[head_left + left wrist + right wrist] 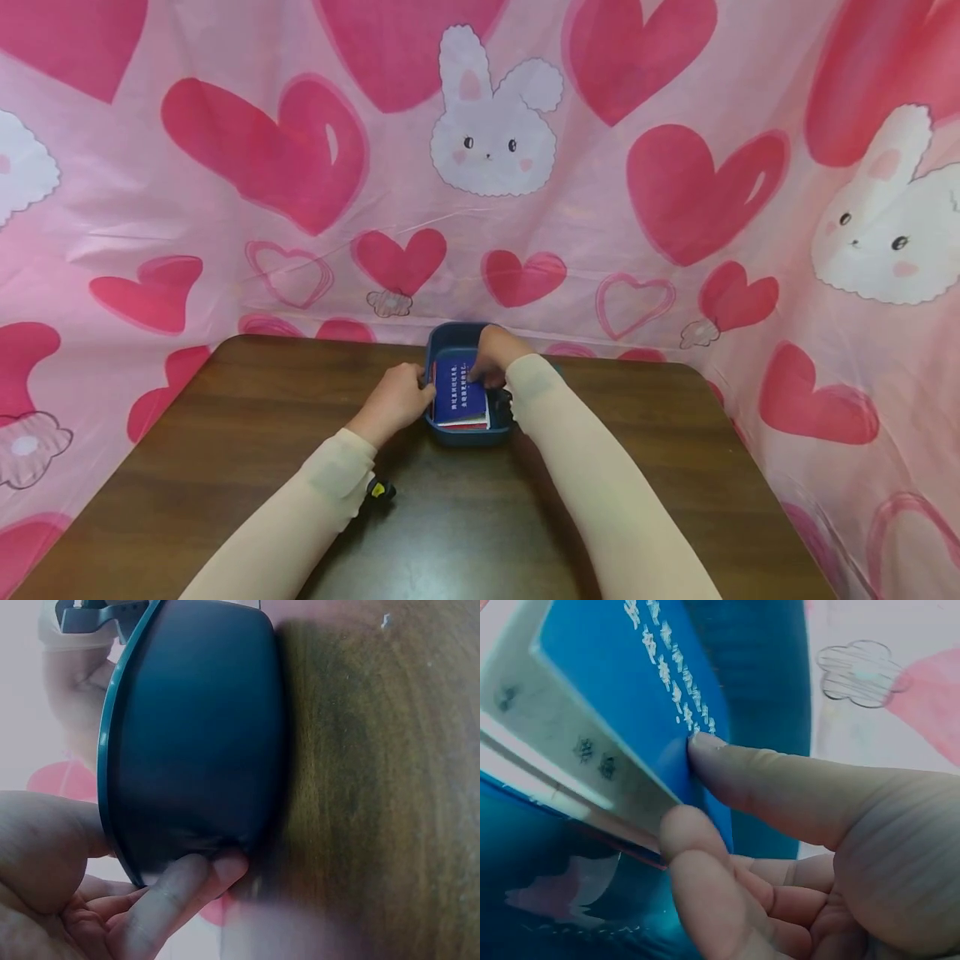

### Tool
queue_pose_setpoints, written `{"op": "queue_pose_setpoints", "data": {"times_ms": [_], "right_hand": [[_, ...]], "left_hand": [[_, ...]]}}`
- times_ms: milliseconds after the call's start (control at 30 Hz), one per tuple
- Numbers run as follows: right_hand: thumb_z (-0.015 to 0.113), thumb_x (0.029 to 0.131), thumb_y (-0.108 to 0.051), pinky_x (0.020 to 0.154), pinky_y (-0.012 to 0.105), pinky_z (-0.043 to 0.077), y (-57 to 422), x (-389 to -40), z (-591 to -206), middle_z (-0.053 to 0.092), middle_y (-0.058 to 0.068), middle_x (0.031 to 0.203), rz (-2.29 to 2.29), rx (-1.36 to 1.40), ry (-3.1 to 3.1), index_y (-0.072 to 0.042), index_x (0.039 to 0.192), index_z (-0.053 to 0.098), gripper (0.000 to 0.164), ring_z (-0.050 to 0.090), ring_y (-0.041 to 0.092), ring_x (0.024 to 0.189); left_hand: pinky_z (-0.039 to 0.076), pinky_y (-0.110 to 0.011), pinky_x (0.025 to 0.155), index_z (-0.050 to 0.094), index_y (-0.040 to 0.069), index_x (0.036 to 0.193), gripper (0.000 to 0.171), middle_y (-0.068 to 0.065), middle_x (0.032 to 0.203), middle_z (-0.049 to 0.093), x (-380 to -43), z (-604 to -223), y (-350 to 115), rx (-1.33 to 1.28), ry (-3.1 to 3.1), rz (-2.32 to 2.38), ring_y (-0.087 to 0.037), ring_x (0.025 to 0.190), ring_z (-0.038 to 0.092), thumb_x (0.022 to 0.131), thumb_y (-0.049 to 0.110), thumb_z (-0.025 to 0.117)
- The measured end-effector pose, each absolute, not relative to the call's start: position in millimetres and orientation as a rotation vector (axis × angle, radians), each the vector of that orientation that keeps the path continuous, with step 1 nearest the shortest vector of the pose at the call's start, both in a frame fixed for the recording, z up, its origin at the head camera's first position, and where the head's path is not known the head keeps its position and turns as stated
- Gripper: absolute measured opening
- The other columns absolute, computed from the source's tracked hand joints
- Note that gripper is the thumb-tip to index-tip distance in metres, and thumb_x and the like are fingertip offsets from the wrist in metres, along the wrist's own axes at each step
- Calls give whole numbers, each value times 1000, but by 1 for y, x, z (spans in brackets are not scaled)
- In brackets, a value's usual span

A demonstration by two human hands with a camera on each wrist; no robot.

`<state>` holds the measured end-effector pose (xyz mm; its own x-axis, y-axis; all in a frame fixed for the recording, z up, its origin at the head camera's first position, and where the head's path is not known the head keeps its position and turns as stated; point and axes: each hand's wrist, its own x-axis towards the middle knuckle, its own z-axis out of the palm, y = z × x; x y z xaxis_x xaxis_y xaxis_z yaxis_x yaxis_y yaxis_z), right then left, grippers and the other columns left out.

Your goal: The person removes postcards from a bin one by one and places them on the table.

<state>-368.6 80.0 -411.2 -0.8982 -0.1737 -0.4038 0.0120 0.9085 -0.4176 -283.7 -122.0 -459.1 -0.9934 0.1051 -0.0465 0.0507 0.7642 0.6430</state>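
A dark blue plastic bin (468,438) stands at the far side of the table, with small booklets or cards stacked inside. On top lies a blue booklet (459,398) with white printed characters; white and red edges show beneath it. My left hand (396,402) grips the bin's left side, its thumb at the rim and fingertips against the outer wall (195,735). My right hand (497,357) reaches into the bin. In the right wrist view its thumb presses the blue cover (604,664) and the fingers meet the edge from below, pinching the booklet.
The brown wooden table (270,467) extends to both sides and in front of the bin. Right behind it hangs a pink curtain (495,221) with hearts and rabbits. A small black and yellow item (380,490) shows beside the left cuff.
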Motion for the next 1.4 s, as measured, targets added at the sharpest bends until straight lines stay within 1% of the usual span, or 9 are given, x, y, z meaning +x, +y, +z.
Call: {"op": "queue_pose_setpoints", "data": {"times_ms": [133, 300, 533, 667, 800, 867, 967, 1100, 1400], "right_hand": [[97, 91, -19, 58, 28, 64, 84, -373, -406, 74, 8, 68, -666, -121, 2600, 0, 87, 77, 28, 71, 16, 56], [93, 94, -11, 64, 30, 67, 90, -374, -402, 73, 8, 72, -876, -147, 2516, 0, 85, 75, 23, 69, 16, 59], [88, 97, -13, 74, 36, 70, 92, -371, -404, 79, 11, 76, -990, -185, 2495, -4, 82, 75, 22, 73, 16, 62], [85, 97, -8, 69, 34, 69, 93, -370, -410, 75, 8, 74, -1090, -196, 2492, -8, 73, 67, 30, 70, 15, 60], [81, 98, -2, 71, 34, 70, 100, -370, -415, 69, 7, 81, -1245, -176, 2451, -11, 71, 55, 39, 69, 15, 65], [81, 99, -2, 73, 34, 71, 105, -371, -416, 70, 10, 89, -1283, -159, 2448, -8, 77, 56, 34, 71, 17, 71], [80, 101, -4, 72, 32, 70, 114, -370, -416, 75, 16, 104, -1331, -137, 2461, 3, 104, 70, 13, 74, 19, 79], [78, 104, -9, 73, 30, 68, 130, -368, -415, 79, 22, 120, -1403, -104, 2456, 6, 145, 69, 44, 76, 20, 86], [76, 106, -16, 73, 26, 63, 183, -362, -419, 80, 21, 126, -1572, -73, 2431, 4, 153, 64, 53, 76, 16, 92]], "left_hand": [[61, -39, 78, 74, -8, 139, 43, -19, 112, 80, -284, -458, -122, 121, 2885, 1039, -28, 87, 70, 109, 24, 73], [57, -39, 75, 79, -5, 131, 37, -15, 104, 78, -284, -458, -122, 125, 2888, 1035, -27, 85, 68, 109, 24, 71], [65, -51, 100, 73, -9, 142, 46, -24, 133, 79, -283, -459, -123, 112, 2882, 1035, -31, 97, 70, 109, 23, 72], [63, -45, 88, 75, -6, 140, 43, -20, 121, 80, -284, -458, -123, 111, 2886, 1024, -30, 93, 69, 109, 24, 72], [56, -38, 76, 79, -4, 129, 35, -15, 102, 76, -284, -457, -122, 116, 2900, 1015, -27, 85, 66, 108, 23, 72], [53, -36, 71, 79, -3, 125, 32, -13, 95, 73, -284, -457, -122, 116, 2899, 1023, -26, 82, 65, 108, 22, 72], [49, -33, 67, 79, -2, 119, 27, -11, 87, 69, -284, -458, -122, 116, 2889, 1041, -25, 78, 64, 107, 21, 71], [48, -32, 66, 79, -1, 115, 24, -10, 85, 68, -283, -458, -122, 117, 2875, 1064, -24, 76, 63, 107, 20, 71], [50, -31, 65, 79, -2, 119, 25, -11, 85, 68, -283, -460, -123, 107, 2849, 1091, -25, 75, 63, 108, 20, 73]]}}
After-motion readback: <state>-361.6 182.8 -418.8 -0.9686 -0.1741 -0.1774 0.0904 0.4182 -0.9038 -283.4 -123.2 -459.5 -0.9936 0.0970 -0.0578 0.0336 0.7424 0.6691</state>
